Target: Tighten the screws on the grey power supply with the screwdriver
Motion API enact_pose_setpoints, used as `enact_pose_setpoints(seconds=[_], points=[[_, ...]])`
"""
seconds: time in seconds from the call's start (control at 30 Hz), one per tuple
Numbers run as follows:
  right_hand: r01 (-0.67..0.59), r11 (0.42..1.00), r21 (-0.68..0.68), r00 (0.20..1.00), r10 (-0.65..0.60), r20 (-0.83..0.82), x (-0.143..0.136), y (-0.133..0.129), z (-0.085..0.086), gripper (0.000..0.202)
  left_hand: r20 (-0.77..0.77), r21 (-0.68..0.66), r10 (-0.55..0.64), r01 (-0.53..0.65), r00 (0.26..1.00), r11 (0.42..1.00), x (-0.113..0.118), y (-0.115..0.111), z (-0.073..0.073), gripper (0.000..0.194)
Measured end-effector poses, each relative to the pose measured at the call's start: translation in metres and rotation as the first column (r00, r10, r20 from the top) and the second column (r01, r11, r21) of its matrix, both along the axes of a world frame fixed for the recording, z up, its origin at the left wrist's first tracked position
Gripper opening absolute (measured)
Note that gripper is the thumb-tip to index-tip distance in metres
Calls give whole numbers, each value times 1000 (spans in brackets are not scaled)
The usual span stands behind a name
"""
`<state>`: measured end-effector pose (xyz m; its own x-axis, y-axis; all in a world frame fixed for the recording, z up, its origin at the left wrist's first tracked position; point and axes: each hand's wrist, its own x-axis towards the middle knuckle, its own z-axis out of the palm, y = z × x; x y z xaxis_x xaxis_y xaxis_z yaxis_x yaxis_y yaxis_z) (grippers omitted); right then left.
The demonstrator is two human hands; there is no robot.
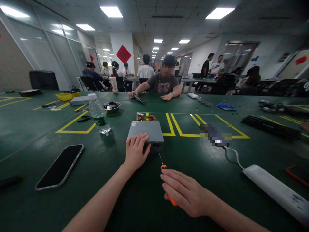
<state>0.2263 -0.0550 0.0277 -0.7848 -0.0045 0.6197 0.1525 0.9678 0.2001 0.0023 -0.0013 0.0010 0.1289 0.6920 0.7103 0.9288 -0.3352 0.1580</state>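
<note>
The left hand point(136, 149) lies over the near left part of a grey box point(151, 130), fingers on its top and thumb down at the near side. This hand is not closed around the box; it seems to steady it. The right hand point(188, 191) is closed on the orange handle of a driver point(172, 200), and the thin shaft points away, toward the near face of the box. The tip is close to the lower edge there; I cannot tell if it touches.

The box lies flat on the green table point(137, 209), in front of the person, with coloured cables point(146, 118) at its far side. I judge that the step in hand is to bring the tip to the near face. For this, the tip needs careful aim and the box a steady left hand.

Farther out, a bottle point(99, 117) stands to the left of the box, with a metal bowl point(112, 108) behind it. A phone point(60, 166) lies nearer, on the left. On the right is a white power strip point(277, 190). Across the table sits another person point(164, 84), one hand at a black tool point(138, 99).
</note>
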Motion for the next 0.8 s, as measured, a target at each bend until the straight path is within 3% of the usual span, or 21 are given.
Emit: enact_pose_setpoints(seconds=[0.23,0.8], points=[[48,998,51,999,-48,-2,12,11,-5,19,-10,14,-12,12,1000,1000,0,1,-1,30],[37,998,41,999,-36,-11,10,11,-2,17,-9,0,-10,10,1000,1000,-1,2,-2,30]])
